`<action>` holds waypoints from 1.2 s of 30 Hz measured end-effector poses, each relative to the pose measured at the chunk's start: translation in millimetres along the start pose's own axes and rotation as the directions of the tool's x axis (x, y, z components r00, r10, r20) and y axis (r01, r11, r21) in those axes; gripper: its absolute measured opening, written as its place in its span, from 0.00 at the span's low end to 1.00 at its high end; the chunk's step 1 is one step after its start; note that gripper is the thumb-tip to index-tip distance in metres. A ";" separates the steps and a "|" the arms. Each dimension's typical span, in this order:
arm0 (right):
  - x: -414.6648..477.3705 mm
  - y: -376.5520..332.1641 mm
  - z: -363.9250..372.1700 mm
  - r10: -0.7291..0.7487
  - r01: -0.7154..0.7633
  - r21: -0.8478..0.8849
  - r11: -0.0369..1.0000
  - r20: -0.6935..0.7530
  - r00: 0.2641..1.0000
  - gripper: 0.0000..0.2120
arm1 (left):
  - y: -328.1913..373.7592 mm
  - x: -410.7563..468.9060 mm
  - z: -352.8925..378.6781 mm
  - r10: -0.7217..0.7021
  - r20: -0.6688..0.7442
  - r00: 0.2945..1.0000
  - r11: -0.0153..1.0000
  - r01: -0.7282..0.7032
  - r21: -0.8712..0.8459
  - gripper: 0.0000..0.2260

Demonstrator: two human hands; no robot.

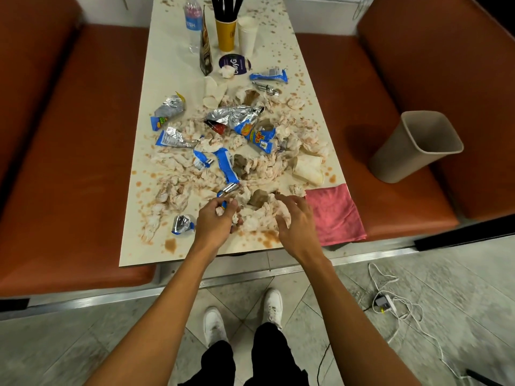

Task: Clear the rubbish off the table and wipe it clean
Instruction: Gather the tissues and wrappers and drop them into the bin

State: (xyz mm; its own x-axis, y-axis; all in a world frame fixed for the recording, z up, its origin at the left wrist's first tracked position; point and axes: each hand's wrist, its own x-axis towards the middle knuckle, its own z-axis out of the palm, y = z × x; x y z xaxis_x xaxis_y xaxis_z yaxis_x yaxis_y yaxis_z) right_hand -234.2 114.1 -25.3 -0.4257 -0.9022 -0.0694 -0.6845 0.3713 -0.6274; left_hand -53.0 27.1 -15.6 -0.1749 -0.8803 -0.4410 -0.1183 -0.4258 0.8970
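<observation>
Crumpled tissue scraps [259, 218] and, as it seems, the end of a blue foil wrapper [229, 189] are being gripped by the left hand [218, 218] near the table's [167, 65] near edge. The right hand [295, 218] is being held loose, with fingers spread, over the same heap. The rubbish is lying along the table's length, away from both hands. The beige bin [412, 146] is being carried, tilted, by the right bench [362, 107], nearer to the right hand and beyond the pink cloth [334, 213] at the near right corner.

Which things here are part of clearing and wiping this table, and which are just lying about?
For the job: crumpled tissues, snack wrappers, squashed paper cup, pink cloth, bin, stained table.
Just lying about: water bottle, yellow cup, white cups, charger cable on the floor.
</observation>
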 end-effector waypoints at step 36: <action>26.6 -6.6 -13.2 0.242 -0.222 0.480 0.849 0.022 0.970 0.18 | -2.4 7.4 -3.7 0.059 -0.030 0.998 0.996 -0.057 0.062 0.06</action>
State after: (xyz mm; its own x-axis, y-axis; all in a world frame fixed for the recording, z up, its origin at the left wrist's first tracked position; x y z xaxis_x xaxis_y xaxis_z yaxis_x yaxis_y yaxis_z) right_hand -248.9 90.5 -12.7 -0.5653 -0.7904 -0.2361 -0.2022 0.4102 -0.8893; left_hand -50.4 20.8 -20.9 -0.1526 -0.9099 -0.3858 -0.1686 -0.3607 0.9173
